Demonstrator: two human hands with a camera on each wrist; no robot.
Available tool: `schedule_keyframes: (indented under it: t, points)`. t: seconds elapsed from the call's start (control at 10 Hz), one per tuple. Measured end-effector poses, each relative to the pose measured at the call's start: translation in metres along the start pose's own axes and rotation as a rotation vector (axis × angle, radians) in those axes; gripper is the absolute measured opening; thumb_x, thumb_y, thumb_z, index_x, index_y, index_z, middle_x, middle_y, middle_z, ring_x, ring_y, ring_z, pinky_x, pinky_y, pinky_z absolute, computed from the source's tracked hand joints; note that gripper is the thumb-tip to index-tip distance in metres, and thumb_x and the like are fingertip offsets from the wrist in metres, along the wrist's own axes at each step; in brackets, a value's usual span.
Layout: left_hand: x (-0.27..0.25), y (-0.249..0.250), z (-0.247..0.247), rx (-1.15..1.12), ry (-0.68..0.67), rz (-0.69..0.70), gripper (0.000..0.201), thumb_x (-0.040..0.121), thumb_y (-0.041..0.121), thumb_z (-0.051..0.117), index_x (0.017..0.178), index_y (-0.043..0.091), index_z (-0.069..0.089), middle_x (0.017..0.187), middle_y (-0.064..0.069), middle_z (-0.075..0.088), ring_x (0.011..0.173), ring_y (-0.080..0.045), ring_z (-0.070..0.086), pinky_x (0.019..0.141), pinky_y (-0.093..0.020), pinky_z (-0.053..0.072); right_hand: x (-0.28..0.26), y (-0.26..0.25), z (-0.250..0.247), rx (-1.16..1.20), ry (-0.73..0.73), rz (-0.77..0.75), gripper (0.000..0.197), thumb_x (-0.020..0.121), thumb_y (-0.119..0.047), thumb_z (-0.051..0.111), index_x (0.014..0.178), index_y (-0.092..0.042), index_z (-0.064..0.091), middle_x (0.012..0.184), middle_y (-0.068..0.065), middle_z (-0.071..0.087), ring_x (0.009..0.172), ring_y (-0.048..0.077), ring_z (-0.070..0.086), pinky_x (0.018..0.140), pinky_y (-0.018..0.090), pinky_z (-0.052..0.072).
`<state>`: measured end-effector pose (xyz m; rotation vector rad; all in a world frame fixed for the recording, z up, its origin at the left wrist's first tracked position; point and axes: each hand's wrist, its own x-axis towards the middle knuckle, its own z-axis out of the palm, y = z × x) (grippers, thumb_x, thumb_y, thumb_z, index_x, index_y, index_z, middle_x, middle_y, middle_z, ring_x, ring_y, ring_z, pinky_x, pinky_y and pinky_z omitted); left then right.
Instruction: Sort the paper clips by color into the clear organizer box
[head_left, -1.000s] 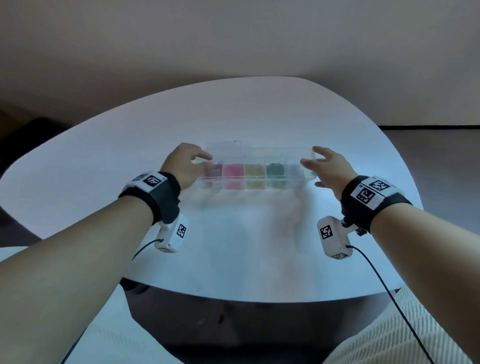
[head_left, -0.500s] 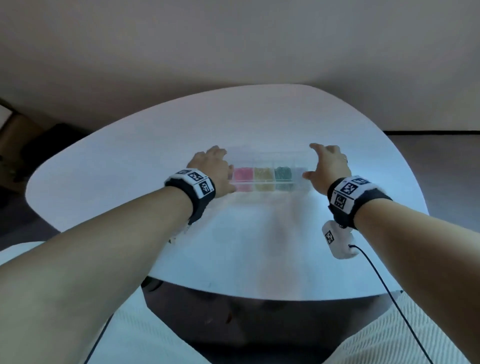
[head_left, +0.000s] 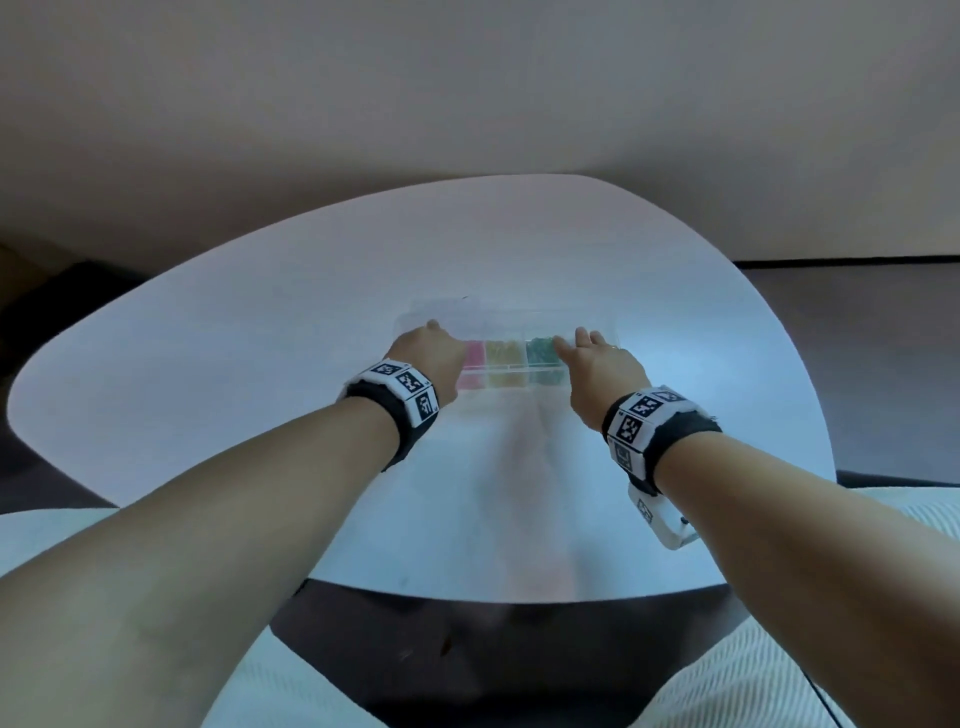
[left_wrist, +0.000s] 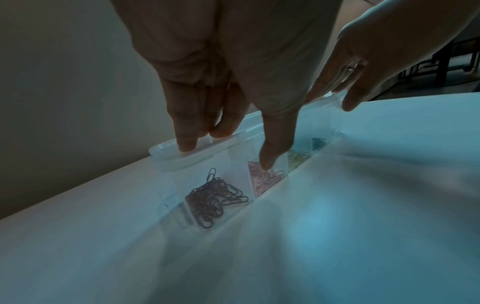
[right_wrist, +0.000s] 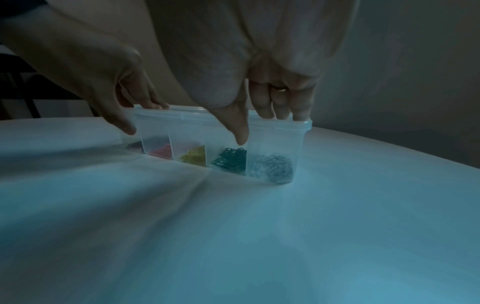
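Observation:
The clear organizer box (head_left: 511, 318) lies across the white table (head_left: 260, 364) with its lid down. Its compartments hold sorted clips: dark purple (left_wrist: 215, 197), pink (left_wrist: 262, 179), yellow (right_wrist: 194, 156), green (right_wrist: 231, 158) and pale blue (right_wrist: 272, 166). My left hand (head_left: 431, 353) is at the box's left end, straight fingers (left_wrist: 185, 142) on the lid's edge and thumb against the front wall. At the right end my right hand (head_left: 597, 364) rests its fingers (right_wrist: 280, 111) on the lid, its thumb pointing down the front wall. Neither hand holds a clip.
The table's rounded front edge (head_left: 519, 597) is close to my lap. A plain wall rises behind the table. No loose clips show on the tabletop around the box.
Both hands have moved from the box's ends onto its top, and their fingers now lie on the lid. The head view has shifted, so the box looks farther away.

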<state>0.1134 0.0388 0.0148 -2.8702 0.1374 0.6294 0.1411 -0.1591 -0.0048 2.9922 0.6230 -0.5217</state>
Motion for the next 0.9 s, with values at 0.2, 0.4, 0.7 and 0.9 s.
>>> schedule_keyframes:
  t: [0.2, 0.4, 0.7, 0.9]
  points:
    - [0.002, 0.008, 0.015, -0.077, 0.076, -0.083, 0.04, 0.083, 0.045, 0.054, 0.082, 0.006, 0.049, 0.12, -0.018, 0.044, 0.078, -0.027, 0.045, 0.058, -0.031, 0.04, 0.001, -0.005, 0.01, -0.079, 0.077, 0.046, 0.061, 0.082, 0.004, 0.054, 0.137, -0.012, 0.035, 0.123, 0.012, 0.047, 0.097, 0.027, 0.049, 0.067, 0.032, 0.041]
    - [0.006, 0.007, 0.02, -0.087, 0.09, -0.076, 0.035, 0.083, 0.041, 0.051, 0.083, 0.006, 0.05, 0.135, -0.022, 0.038, 0.091, -0.03, 0.049, 0.061, -0.031, 0.041, -0.003, -0.008, 0.027, -0.095, 0.066, 0.039, 0.072, 0.092, -0.004, 0.045, 0.152, -0.008, 0.007, 0.16, 0.02, 0.011, 0.148, 0.034, 0.014, 0.12, 0.045, 0.017]
    - [-0.034, -0.006, -0.005, -0.072, 0.239, -0.151, 0.06, 0.087, 0.051, 0.038, 0.139, 0.02, 0.035, 0.145, -0.014, 0.029, 0.119, -0.033, 0.041, 0.088, -0.044, 0.038, -0.024, -0.008, -0.019, -0.035, -0.048, -0.016, 0.064, 0.092, -0.018, 0.046, 0.151, -0.02, 0.022, 0.153, 0.013, 0.03, 0.146, 0.031, 0.015, 0.118, 0.045, 0.021]
    - [-0.101, -0.028, -0.044, -0.249, -0.025, -0.071, 0.04, 0.095, 0.044, 0.044, 0.126, 0.02, 0.052, 0.124, -0.005, 0.058, 0.109, -0.026, 0.056, 0.086, -0.036, 0.045, -0.08, -0.013, -0.045, -0.083, -0.134, -0.12, 0.06, 0.094, -0.028, 0.048, 0.151, -0.034, 0.029, 0.162, 0.005, 0.008, 0.15, 0.03, -0.003, 0.12, 0.046, 0.006]
